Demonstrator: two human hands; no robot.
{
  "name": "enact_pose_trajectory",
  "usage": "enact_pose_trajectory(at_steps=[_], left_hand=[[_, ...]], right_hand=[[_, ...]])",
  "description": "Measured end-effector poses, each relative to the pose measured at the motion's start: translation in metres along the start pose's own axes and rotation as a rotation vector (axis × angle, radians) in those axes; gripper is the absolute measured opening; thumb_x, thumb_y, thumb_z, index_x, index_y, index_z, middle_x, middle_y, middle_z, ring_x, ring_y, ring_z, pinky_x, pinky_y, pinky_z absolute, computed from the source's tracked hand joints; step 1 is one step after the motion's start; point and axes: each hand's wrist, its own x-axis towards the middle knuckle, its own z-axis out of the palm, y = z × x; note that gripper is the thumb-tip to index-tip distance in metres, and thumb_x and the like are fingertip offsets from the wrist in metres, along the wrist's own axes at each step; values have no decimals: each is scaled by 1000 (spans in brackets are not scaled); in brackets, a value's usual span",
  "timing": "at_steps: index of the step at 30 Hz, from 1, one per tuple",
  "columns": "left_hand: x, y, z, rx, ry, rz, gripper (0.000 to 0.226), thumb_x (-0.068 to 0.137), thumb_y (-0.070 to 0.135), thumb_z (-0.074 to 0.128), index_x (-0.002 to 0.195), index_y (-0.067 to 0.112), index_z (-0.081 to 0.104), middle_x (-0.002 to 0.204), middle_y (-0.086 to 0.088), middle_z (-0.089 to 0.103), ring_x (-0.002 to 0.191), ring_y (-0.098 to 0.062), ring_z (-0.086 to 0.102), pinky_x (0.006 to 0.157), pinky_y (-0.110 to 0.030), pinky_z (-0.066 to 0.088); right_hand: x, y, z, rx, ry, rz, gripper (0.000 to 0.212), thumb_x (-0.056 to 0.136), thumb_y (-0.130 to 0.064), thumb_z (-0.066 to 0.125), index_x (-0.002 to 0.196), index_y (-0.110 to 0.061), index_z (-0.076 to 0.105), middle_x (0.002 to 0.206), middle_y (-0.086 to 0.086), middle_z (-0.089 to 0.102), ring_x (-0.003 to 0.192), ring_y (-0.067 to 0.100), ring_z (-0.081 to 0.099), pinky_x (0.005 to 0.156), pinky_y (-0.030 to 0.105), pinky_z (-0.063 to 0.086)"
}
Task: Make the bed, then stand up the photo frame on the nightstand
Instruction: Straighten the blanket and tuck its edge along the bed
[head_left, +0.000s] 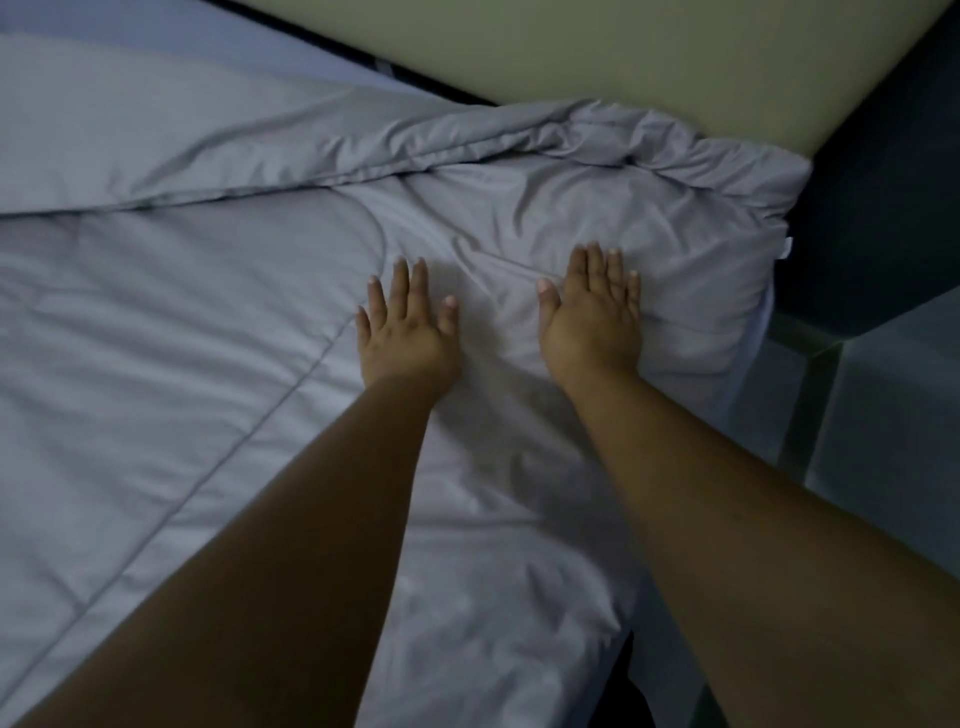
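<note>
A grey quilted duvet covers the bed and fills most of the view. Its top edge is folded back and bunched in a wrinkled roll near the head of the bed. Under the duvet at the corner is a raised bulge, which may be a pillow. My left hand lies flat on the duvet, palm down, fingers spread. My right hand presses flat on the raised corner part, palm down. Neither hand holds anything. No photo frame or nightstand top is visible.
A pale yellow wall or headboard runs along the top. A dark piece of furniture stands at the right of the bed corner. Light tiled floor shows at the right edge.
</note>
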Motion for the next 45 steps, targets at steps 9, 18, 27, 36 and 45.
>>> enact_pose_trajectory(at_steps=[9, 18, 27, 36, 45], left_hand=[[-15, -94, -56, -31, 96, -211, 60, 97, 52, 20, 152, 29, 10, 162, 7, 6, 150, -21, -5, 122, -42, 0], [-61, -201, -102, -101, 221, -497, 59, 97, 52, 26, 150, 27, 20, 160, 6, 17, 150, -22, 5, 122, -43, 7], [-140, -301, -140, -130, 363, -814, 57, 97, 48, 27, 146, 19, 32, 155, -2, 32, 146, -23, 20, 120, -38, 15], [-294, -366, -158, -170, 550, -1198, 57, 97, 48, 29, 145, 18, 35, 153, -3, 35, 143, -24, 26, 119, -39, 20], [-466, -431, -141, -247, 611, -1490, 58, 98, 47, 29, 148, 17, 28, 157, -4, 28, 145, -25, 21, 120, -40, 16]], right_hand=[[-11, -109, -4, 6, -70, -281, 60, 97, -51, 25, 149, -22, 21, 158, 4, 17, 146, 25, 6, 119, 42, -2], [-59, -245, 26, 63, -158, -667, 53, 95, -44, 40, 137, -11, 45, 140, 10, 51, 135, 32, 35, 115, 48, 12], [-133, -352, 43, 91, -201, -1115, 48, 84, -40, 38, 90, -5, 70, 81, 13, 72, 71, 36, 63, 74, 39, 49], [-275, -435, 40, 165, -293, -1544, 50, 88, -41, 36, 99, -5, 69, 92, 14, 72, 80, 36, 64, 82, 42, 47], [-452, -462, 59, 199, -337, -1817, 47, 86, -40, 39, 94, -5, 70, 88, 12, 73, 75, 35, 65, 78, 42, 50]])
